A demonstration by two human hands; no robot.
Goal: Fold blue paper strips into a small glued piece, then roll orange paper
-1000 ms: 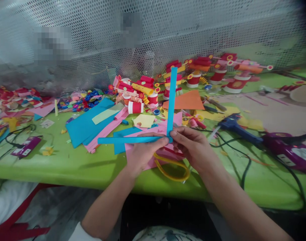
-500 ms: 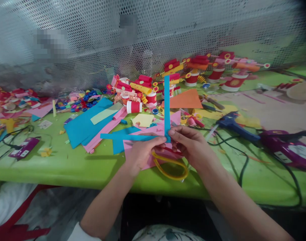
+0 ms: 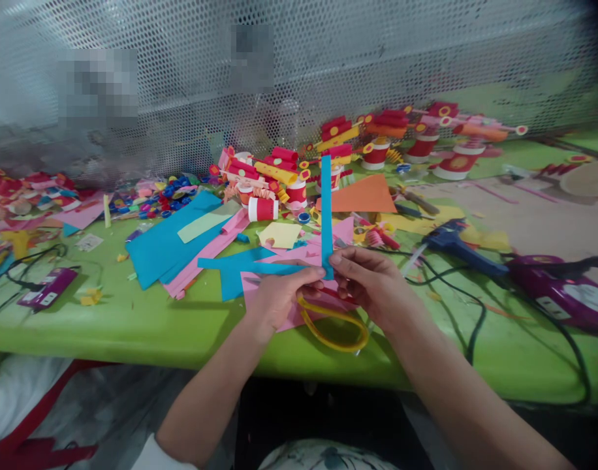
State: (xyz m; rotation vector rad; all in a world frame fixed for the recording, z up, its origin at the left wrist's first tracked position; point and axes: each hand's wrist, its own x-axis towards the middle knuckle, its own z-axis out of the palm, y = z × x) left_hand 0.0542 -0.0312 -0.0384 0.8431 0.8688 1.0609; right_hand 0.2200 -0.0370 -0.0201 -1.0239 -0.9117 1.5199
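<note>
Two narrow blue paper strips meet at a right angle between my hands. The level strip [image 3: 250, 267] points left, pinched near the corner by my left hand [image 3: 284, 294]. The other strip [image 3: 326, 209] stands upright, its lower end between the thumb and fingers of my right hand [image 3: 372, 277]. Whether the strips are joined or only overlap I cannot tell. Below my hands rest scissors with a yellow handle loop [image 3: 335, 343], partly hidden. Under them lie pink paper [image 3: 257, 307] and a blue sheet [image 3: 230, 281].
A blue glue gun [image 3: 468, 248] and a purple power strip [image 3: 558, 294] with black cables are at right; another purple power strip [image 3: 49, 287] is at left. Red paper cups [image 3: 263, 209] and paper models stand behind. A perforated metal screen [image 3: 181, 85] closes off the back.
The top of the upright blue strip has dipped slightly. Both hands have stayed almost in place, with the same grip.
</note>
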